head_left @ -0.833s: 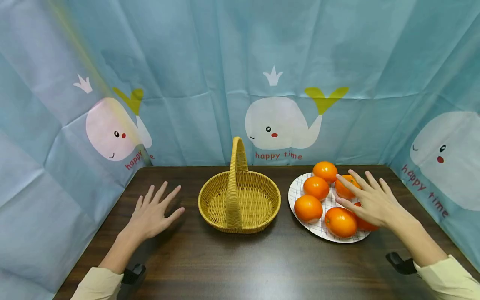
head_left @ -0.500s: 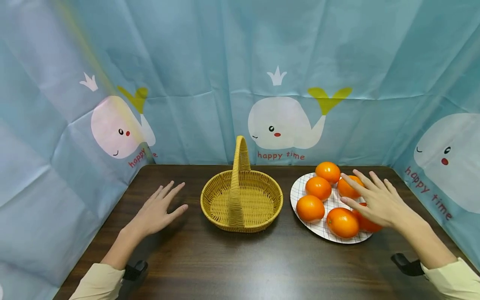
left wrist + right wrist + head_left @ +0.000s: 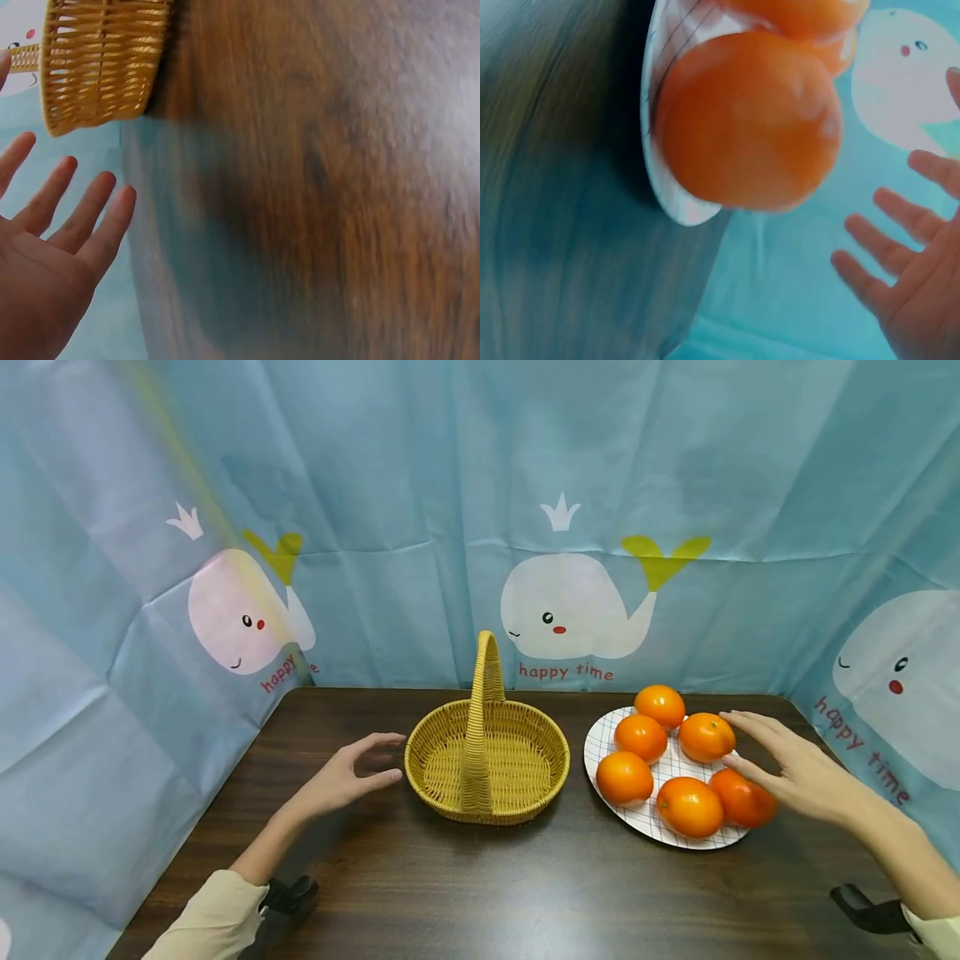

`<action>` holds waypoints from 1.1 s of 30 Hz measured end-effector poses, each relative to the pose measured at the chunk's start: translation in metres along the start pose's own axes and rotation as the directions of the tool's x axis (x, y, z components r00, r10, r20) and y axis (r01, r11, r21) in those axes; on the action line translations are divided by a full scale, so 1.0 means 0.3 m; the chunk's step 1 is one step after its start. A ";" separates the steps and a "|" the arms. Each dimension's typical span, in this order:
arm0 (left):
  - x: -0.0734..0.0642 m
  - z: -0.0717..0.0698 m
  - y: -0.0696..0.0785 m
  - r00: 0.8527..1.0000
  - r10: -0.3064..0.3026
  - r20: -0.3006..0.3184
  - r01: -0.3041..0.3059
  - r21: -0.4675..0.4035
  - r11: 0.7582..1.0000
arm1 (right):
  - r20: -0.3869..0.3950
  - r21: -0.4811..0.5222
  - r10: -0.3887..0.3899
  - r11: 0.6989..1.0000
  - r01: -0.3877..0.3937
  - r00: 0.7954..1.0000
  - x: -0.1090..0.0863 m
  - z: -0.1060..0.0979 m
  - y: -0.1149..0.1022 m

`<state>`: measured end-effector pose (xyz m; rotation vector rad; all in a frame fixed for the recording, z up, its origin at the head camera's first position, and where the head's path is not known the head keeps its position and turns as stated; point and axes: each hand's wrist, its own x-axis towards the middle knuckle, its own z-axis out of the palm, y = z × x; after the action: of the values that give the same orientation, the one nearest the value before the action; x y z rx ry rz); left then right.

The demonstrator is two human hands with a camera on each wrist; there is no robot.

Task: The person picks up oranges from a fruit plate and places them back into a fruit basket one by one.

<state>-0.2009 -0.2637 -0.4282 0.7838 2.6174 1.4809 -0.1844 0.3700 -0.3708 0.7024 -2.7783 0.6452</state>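
A yellow wicker basket (image 3: pixel 517 760) with a tall arched handle (image 3: pixel 477 727) stands mid-table. My left hand (image 3: pixel 341 781) is at its left side, fingers and thumb spread apart with nothing between them. In the left wrist view, the fingers (image 3: pixel 105 225) look clear of the basket (image 3: pixel 105 67). Several oranges lie on a white checked plate (image 3: pixel 597 739) to the right. Beside the back right orange (image 3: pixel 707 737) is my right hand (image 3: pixel 813 777), thumb and fingers parted; whether the fingertips touch it I cannot tell. A nearer orange (image 3: pixel 750 124) looms large in the right wrist view, apart from the fingers.
The dark wooden table (image 3: pixel 525 893) reaches back to a light blue curtain (image 3: pixel 405 610) printed with whales, which also hangs along both sides. Black straps (image 3: pixel 288 895) show at both wrists, by the cream sleeves.
My left hand has moved right to the basket, and its fingers have turned from spread flat to sideways. My right hand has drawn to the right, off the oranges it covered. The view shifted slightly.
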 end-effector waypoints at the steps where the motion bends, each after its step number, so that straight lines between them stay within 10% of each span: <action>1: 0.003 0.003 -0.002 1.000 0.000 0.010 0.000 -0.015 1.000 | -0.027 0.005 0.004 1.000 -0.004 1.000 -0.008 -0.002 0.002; 17: 0.040 0.058 -0.002 0.999 -0.044 -0.010 0.043 -0.048 0.998 | -0.060 0.145 0.096 0.986 -0.086 0.994 -0.074 -0.017 0.126; 33: 0.043 0.055 -0.008 0.998 -0.055 0.009 0.056 -0.058 0.997 | 0.052 0.357 -0.093 0.932 0.069 0.994 -0.111 0.037 0.182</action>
<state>-0.2087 -0.2459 -0.4365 0.7042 2.5554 1.5293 -0.1834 0.4215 -0.4102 0.9169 -2.7013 1.1436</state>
